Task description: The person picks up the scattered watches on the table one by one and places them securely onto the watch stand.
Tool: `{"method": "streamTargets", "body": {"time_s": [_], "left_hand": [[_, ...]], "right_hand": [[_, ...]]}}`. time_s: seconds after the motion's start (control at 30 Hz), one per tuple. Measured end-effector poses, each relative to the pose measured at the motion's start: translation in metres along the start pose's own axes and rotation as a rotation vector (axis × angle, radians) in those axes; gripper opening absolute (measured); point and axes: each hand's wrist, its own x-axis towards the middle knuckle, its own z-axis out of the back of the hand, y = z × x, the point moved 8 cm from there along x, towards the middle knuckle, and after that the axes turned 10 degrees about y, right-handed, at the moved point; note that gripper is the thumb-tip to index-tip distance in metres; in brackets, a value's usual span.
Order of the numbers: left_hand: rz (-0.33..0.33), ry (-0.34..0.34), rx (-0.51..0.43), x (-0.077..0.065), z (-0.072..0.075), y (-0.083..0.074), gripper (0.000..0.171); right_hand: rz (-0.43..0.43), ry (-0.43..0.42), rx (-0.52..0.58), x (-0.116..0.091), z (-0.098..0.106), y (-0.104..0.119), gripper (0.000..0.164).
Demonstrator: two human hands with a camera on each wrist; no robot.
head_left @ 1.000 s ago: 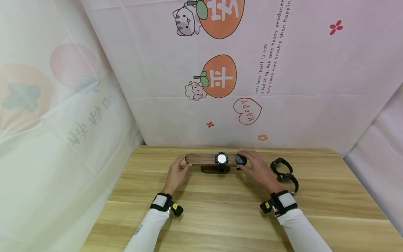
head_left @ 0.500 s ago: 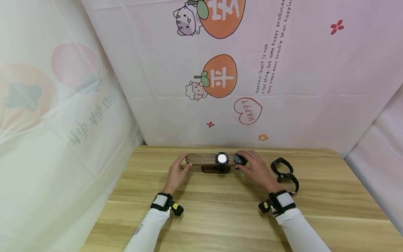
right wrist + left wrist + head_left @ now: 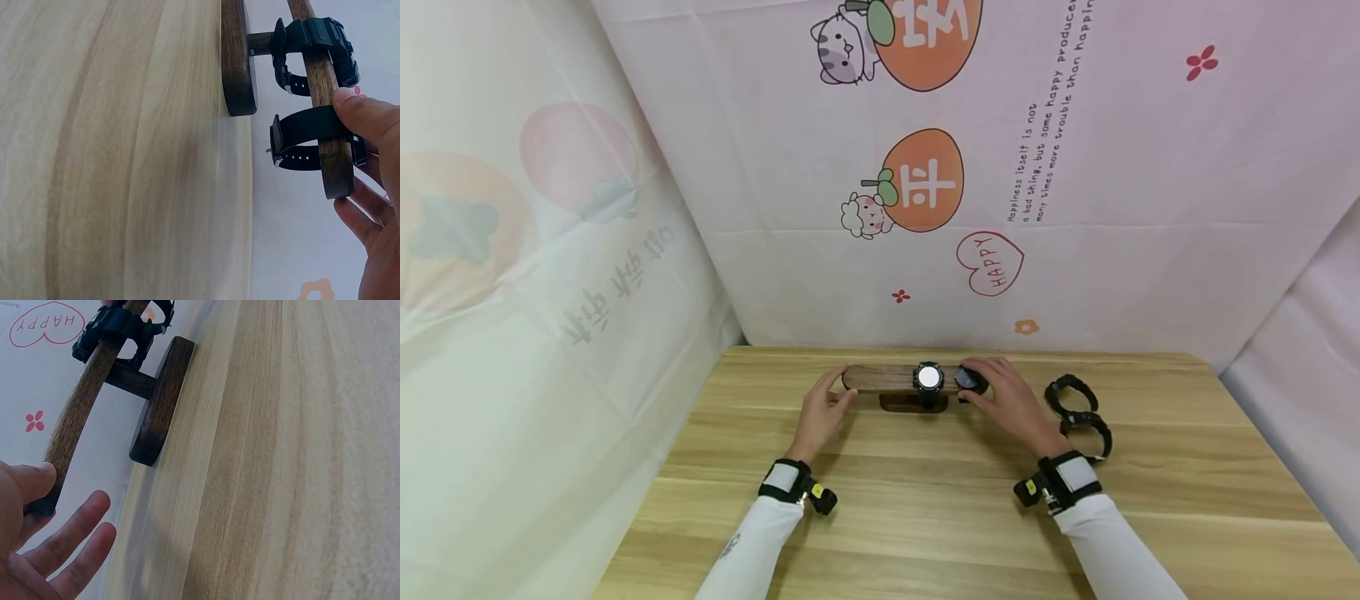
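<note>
A dark wooden T-shaped watch stand [image 3: 880,379] stands at the back of the table. My left hand [image 3: 822,415] pinches the left end of its bar [image 3: 78,415] between thumb and index finger, the other fingers spread off it. A black wristwatch with a bright white face [image 3: 928,377] hangs looped on the bar right of the middle. Near the right end, my right hand [image 3: 1013,406] grips a second black watch with a dark face [image 3: 967,379]. Its buckled strap [image 3: 312,130] loops round the bar, and my thumb [image 3: 362,115] presses at the strap.
Two more black watches lie on the table to the right, a farther one [image 3: 1072,395] and a nearer one [image 3: 1090,433], close to my right forearm. A printed white cloth [image 3: 805,283] hangs behind the wooden table [image 3: 925,517], with more cloth at both sides.
My right hand has slid the dark-faced watch slightly left along the bar, closer to the white-faced one. My left hand stays at the bar's left end.
</note>
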Motion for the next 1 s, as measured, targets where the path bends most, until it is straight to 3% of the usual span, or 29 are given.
{"method": "streamTargets", "body": {"time_s": [1.0], "left_hand": [[-0.013, -0.006, 0.001, 0.0007, -0.0013, 0.0013, 0.054]], "right_hand": [[0.011, -0.026, -0.026, 0.0008, -0.003, 0.0006, 0.057]]}}
